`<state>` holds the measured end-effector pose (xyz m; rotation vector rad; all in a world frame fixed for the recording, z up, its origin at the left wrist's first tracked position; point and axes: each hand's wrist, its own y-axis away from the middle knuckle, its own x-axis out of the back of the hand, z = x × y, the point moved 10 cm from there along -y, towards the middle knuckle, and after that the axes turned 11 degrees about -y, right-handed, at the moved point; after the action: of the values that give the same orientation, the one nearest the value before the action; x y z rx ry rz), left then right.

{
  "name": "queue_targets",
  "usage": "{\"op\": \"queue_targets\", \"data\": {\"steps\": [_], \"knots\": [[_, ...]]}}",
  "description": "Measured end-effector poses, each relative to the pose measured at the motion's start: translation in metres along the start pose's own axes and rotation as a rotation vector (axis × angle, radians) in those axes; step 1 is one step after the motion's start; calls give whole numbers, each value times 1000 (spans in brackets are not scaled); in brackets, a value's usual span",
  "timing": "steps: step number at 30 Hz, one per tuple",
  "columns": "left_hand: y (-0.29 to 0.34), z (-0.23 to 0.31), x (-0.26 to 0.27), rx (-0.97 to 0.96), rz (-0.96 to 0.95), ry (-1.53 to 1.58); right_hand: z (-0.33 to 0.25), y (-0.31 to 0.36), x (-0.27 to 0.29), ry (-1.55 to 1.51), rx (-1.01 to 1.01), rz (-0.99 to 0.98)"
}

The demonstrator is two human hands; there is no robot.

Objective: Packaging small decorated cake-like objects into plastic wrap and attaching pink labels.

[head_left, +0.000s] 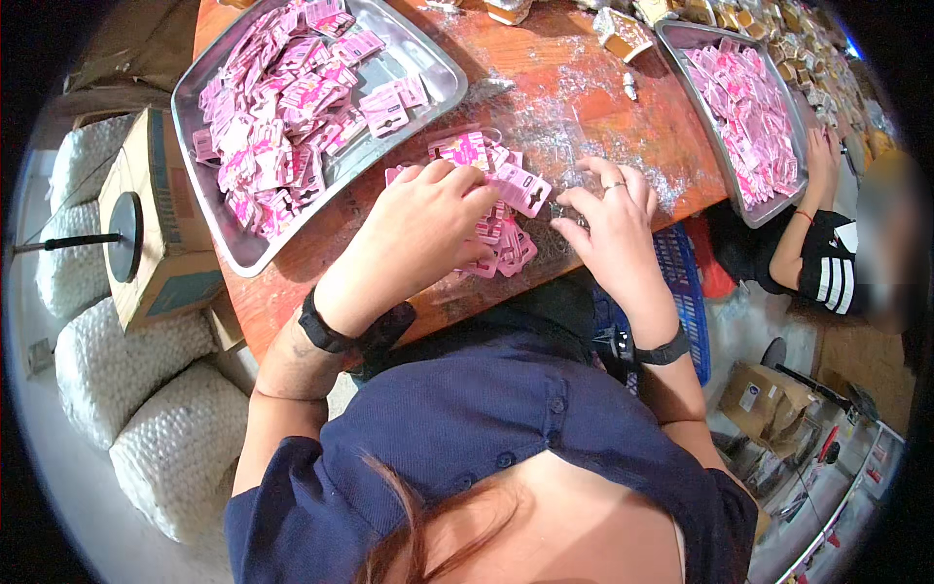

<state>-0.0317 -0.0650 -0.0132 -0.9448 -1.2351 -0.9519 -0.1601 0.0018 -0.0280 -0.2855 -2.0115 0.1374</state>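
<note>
A loose heap of small pink hang cards lies on the orange-brown table near its front edge. My left hand is over the heap's left side, fingers curled, pinching a pink card that sticks out to the right. The card's end has a dark hanging slot. My right hand is just right of that card, its thumb and index finger apart with nothing visible between them. A ring is on one finger. The palm sides of my left fingers are hidden.
A metal tray of pink cards stands at the left, another tray at the right, near a co-worker's hand. Small amber containers crowd the far right. White dust marks the table. Bulging white bags and a cardboard box are left.
</note>
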Motion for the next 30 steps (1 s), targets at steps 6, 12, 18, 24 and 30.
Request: {"op": "queue_targets", "data": {"steps": [6,12,18,24,30], "knots": [[0,-14,11,76,-12,264,-2,-5,15,-33,-8,73],[5,-24,42,94,208,506,-19,2,41,-101,127,278],[4,-34,18,206,146,1456,-22,0,48,-124,154,219],[2,-39,15,258,193,1629,1,3,58,-414,-64,316],[4,-35,22,247,190,1659,-3,-3,65,-1133,-98,410]]}}
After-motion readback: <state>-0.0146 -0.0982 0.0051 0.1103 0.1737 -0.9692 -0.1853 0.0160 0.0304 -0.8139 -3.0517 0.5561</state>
